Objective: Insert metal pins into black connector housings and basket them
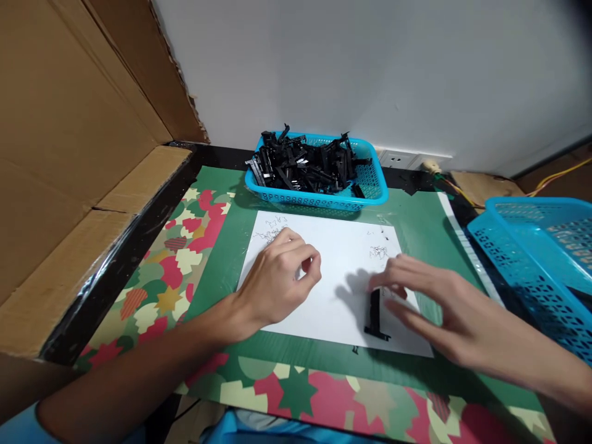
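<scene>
My left hand (pixel 282 277) is over the left half of a white sheet of paper (pixel 333 265), with thumb and index finger pinched together. Anything between those fingertips is too small or hidden to make out. Next to it, partly behind the knuckles, lies a cluster of tiny thin wire-like pieces (pixel 267 235). My right hand (pixel 425 299) hovers over the paper's right side, thumb and fingers apart. Just left of its fingertips lies a narrow black plastic part (pixel 375 313) with a wider foot. A second small pile of wire-like pieces (pixel 379 251) sits above that hand.
A blue basket (pixel 319 200) heaped with black plastic parts (pixel 309 163) stands at the back against the wall. Another blue basket (pixel 513 259) is at the right. Cardboard (pixel 69 123) walls off the left. A tiny black piece (pixel 355 350) lies below the paper on the green patterned covering (pixel 300 351).
</scene>
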A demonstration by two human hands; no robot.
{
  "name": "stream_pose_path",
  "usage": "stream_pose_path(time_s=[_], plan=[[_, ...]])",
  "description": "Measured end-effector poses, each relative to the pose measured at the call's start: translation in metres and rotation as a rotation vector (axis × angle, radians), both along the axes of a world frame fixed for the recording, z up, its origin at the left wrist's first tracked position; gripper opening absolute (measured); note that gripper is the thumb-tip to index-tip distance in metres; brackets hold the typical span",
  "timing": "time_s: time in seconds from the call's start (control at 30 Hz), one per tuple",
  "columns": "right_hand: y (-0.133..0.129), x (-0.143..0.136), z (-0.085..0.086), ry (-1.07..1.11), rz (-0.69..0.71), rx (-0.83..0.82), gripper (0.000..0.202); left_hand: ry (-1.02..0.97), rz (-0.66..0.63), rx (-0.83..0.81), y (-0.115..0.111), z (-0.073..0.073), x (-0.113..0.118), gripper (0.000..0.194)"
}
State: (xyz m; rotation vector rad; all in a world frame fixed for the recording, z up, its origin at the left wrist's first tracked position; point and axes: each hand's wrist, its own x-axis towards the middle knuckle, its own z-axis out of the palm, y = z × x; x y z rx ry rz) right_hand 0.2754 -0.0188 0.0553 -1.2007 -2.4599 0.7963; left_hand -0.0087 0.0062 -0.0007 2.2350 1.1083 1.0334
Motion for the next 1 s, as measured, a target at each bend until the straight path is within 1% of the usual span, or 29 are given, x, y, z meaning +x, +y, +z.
stream_pose_path(time_s=[0.07, 0.17, 0.27, 0.33, 0.4, 0.43, 0.53, 0.57, 0.63, 0.77, 0.87, 1.0], plan=[[-0.002, 0.008, -0.009, -0.099, 0.117, -0.033, 0.022, -0.017, -0.003, -0.021, 0.000, 0.001, -0.001, 0.020], [-0.004, 0.011, -0.023, -0.133, 0.192, -0.032, 0.020, -0.041, -0.017, -0.075, -0.001, 0.003, -0.001, 0.019], [-0.004, 0.006, -0.027, -0.111, 0.166, 0.022, 0.019, -0.053, -0.041, -0.140, -0.004, 0.005, -0.001, 0.019], [-0.003, 0.000, -0.026, -0.064, 0.133, 0.126, 0.019, -0.062, -0.060, -0.185, -0.006, 0.008, 0.000, 0.018], [0.001, -0.006, -0.023, -0.009, 0.099, 0.269, 0.016, -0.058, -0.078, -0.219, -0.008, 0.011, 0.000, 0.017], [0.003, -0.009, -0.021, 0.015, 0.078, 0.336, 0.014, -0.054, -0.088, -0.228, -0.009, 0.012, 0.000, 0.020], [0.012, -0.020, -0.017, 0.071, 0.015, 0.485, 0.014, -0.059, -0.102, -0.224, -0.009, 0.013, 0.003, 0.045], [0.015, -0.023, -0.015, 0.083, -0.004, 0.511, 0.016, -0.070, -0.099, -0.216, -0.009, 0.012, 0.003, 0.050], [0.019, -0.030, -0.013, 0.100, -0.037, 0.547, 0.018, -0.114, -0.073, -0.187, -0.010, 0.009, 0.005, 0.049], [0.022, -0.039, -0.013, 0.129, -0.066, 0.600, 0.017, -0.194, 0.006, -0.053, -0.011, 0.005, 0.006, 0.029], [0.020, -0.041, -0.018, 0.141, -0.059, 0.615, 0.017, -0.154, 0.036, 0.083, -0.012, 0.004, 0.005, 0.027], [0.017, -0.042, -0.025, 0.124, -0.042, 0.601, 0.018, -0.117, 0.010, 0.194, -0.012, 0.001, 0.004, 0.018]])
